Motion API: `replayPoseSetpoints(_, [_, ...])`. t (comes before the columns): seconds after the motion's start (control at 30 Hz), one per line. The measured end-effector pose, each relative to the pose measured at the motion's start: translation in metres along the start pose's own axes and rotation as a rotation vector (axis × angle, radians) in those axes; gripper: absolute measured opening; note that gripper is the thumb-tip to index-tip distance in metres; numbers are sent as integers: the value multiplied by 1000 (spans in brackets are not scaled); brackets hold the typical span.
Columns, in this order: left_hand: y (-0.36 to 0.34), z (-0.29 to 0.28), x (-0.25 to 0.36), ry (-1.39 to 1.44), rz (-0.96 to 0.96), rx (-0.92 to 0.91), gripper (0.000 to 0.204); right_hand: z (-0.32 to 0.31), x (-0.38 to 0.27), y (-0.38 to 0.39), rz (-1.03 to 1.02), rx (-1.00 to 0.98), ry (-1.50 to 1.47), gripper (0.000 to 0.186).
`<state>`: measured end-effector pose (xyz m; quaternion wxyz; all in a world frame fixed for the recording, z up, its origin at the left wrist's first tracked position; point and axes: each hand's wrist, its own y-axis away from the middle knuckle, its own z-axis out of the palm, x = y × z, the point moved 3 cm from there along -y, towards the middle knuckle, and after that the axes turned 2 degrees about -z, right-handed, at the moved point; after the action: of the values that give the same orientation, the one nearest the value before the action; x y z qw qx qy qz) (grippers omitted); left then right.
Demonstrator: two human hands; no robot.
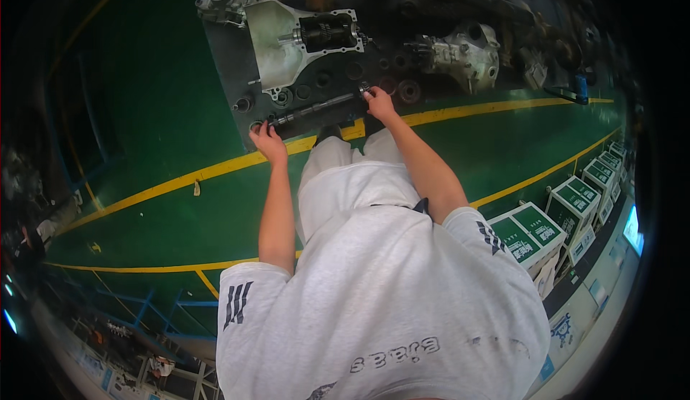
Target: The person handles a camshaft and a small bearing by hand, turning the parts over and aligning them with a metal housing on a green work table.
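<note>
A long dark metal gear shaft (321,107) lies slantwise near the front edge of the dark workbench (233,62). The fingers of my left hand (268,143) close around its left end, beside a small ring. At the opposite end my right hand (379,104) pinches a small toothed, bearing-like part (364,89); whether this part is fixed on the shaft is too small to tell. Just beyond the shaft sits an open pale metal gearbox housing (277,51) with a dark gear set (327,32) inside.
Several loose gears and rings, one a gear (409,91), lie around the shaft. Another metal housing (467,56) stands to the right, and a cast part (224,3) at the far left. Green-and-white boxes (528,235) line the right side of the green floor (172,220).
</note>
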<state>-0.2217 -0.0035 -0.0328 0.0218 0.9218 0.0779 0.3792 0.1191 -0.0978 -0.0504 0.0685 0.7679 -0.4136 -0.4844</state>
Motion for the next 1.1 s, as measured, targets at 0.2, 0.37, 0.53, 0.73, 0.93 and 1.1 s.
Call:
replayPoseSetpoints(0.2, [-1,-8,8,-148,77,32,21,17,4,-7,10,-21,69,36])
replayPoseSetpoints(0.37, [-7,-3,5,-206,150,-6,22,13,8,-7,-25,14,97,38])
replayPoseSetpoints(0.53, [-8,-6,0,-306,200,-31,18,10,2,-4,44,-110,1,40])
replayPoseSetpoints(0.73, [-12,-4,19,-605,283,-310,20,14,2,-1,34,-134,119,45])
replayPoseSetpoints(0.93, [-11,1,26,-608,233,-375,35,16,-19,11,-11,-102,184,43])
replayPoseSetpoints(1.1, [-3,10,34,-503,43,-330,48,8,-22,16,-30,-115,221,43])
